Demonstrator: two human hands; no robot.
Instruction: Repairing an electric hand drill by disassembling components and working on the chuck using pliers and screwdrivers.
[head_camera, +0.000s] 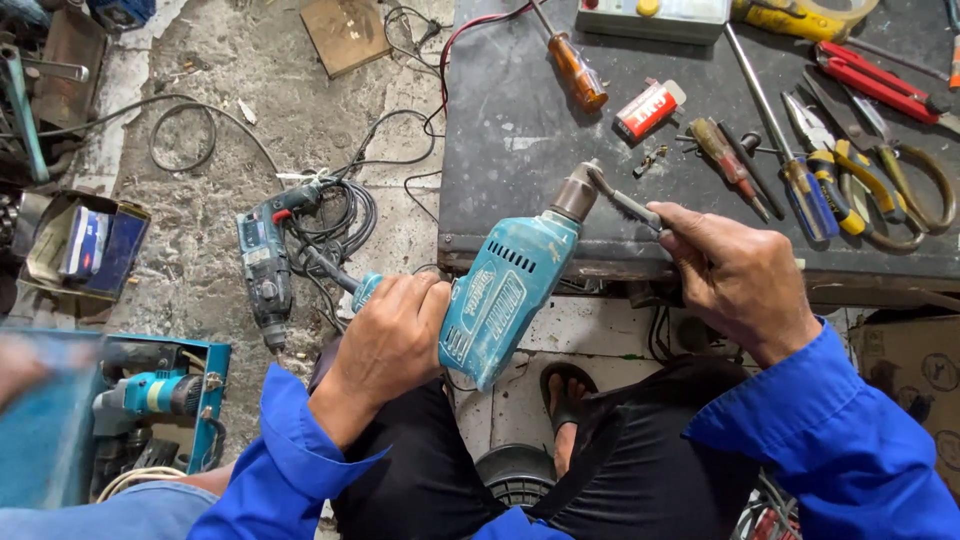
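Observation:
My left hand (390, 335) grips the handle of a teal electric drill (505, 290), holding it tilted with its metal chuck (577, 192) pointing up and away toward the bench edge. My right hand (735, 275) is closed on a small dark tool (625, 203), probably a chuck key or brush, whose tip touches the side of the chuck. Both arms wear blue sleeves. The drill hangs over my lap, just in front of the dark workbench (520, 140).
On the bench lie an orange-handled screwdriver (578, 72), a small red and white box (648, 108), more screwdrivers (730, 160), pliers (825, 180) and red-handled cutters (880, 85). Another drill (265, 270) with coiled cord lies on the concrete floor. A blue case (150, 400) holds a third drill.

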